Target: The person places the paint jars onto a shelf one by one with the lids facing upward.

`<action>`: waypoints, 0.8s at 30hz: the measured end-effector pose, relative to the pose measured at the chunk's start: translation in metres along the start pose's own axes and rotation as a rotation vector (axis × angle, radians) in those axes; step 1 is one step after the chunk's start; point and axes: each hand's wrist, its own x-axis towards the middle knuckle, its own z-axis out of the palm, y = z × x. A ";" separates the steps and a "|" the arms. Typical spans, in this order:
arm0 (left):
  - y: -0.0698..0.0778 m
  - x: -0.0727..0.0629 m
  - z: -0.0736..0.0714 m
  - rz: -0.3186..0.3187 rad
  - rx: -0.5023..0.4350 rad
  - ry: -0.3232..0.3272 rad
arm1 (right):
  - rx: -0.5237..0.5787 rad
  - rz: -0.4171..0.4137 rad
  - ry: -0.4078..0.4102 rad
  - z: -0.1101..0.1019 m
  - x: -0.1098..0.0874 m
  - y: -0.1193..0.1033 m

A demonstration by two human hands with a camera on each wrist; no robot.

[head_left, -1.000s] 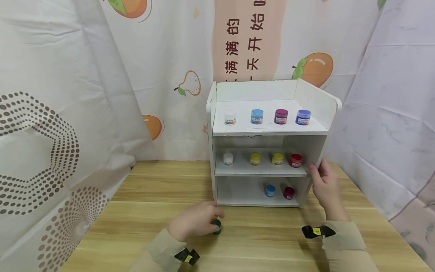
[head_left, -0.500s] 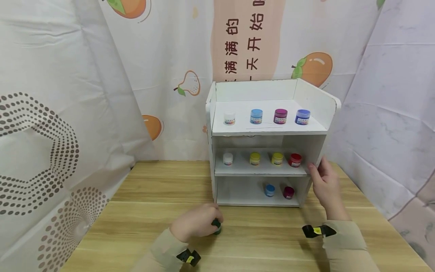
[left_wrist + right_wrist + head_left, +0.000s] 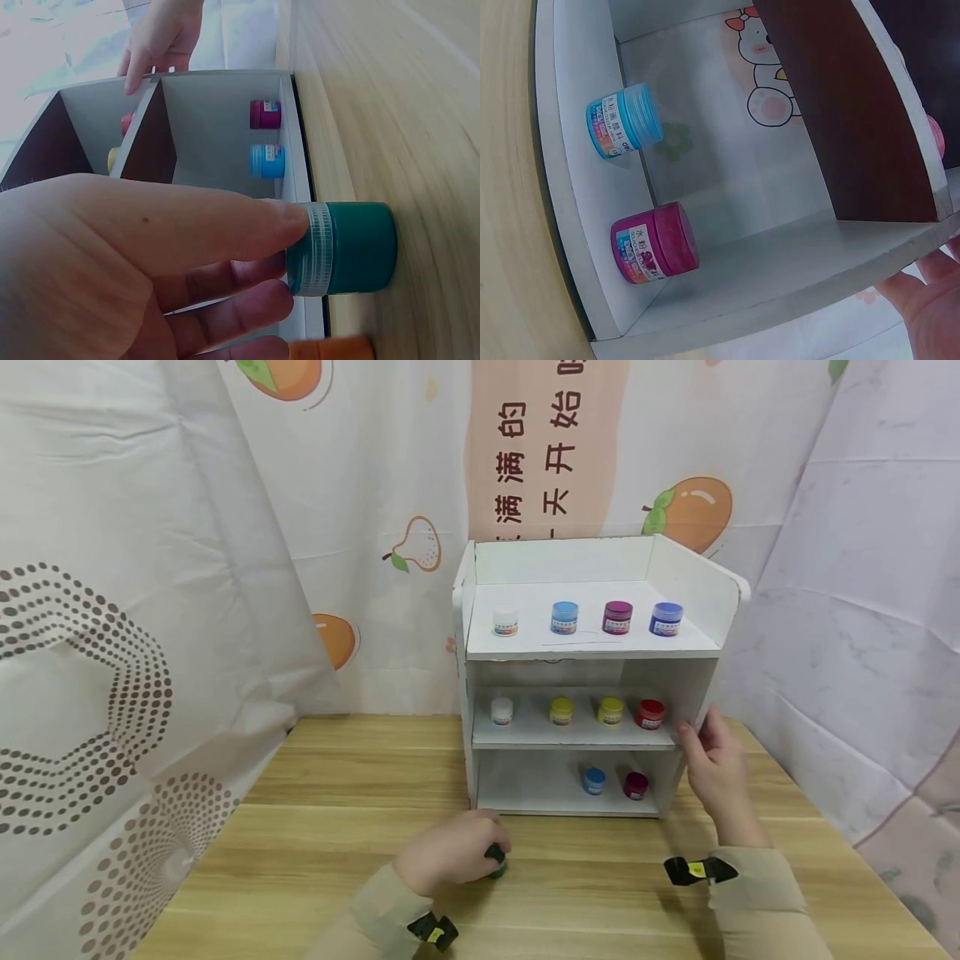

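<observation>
My left hand (image 3: 453, 852) pinches a green paint jar (image 3: 364, 247) by its lid end, the thumb on one side and the fingers on the other. The jar is low over the table, in front of the shelf's lower left corner. Just past the fingers shows part of an orange jar (image 3: 330, 349), which the hand hides in the head view. My right hand (image 3: 716, 768) grips the right side panel of the white shelf (image 3: 525, 785), thumb at the front edge. On the bottom board stand a blue paint jar (image 3: 622, 120) and a magenta paint jar (image 3: 656, 244).
The middle board carries a white jar (image 3: 502, 711), two yellow jars (image 3: 561, 711) and a red jar (image 3: 649, 714). On the top board, a white jar (image 3: 506, 622), light blue jar (image 3: 564, 617), purple jar (image 3: 617, 617) and dark blue jar (image 3: 666, 619) form a row.
My left hand has closed in on the green jar and shifted right along the table with it. Orange that showed under the hand is now hidden in the head view. The right hand stays put.
</observation>
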 end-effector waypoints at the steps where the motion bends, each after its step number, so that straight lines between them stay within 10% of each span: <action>1: 0.001 0.002 0.001 0.002 0.003 0.001 | -0.002 0.001 -0.001 0.000 0.000 0.000; 24: 0.010 0.007 0.006 0.013 0.042 0.002 | 0.012 -0.005 0.018 0.002 0.000 0.005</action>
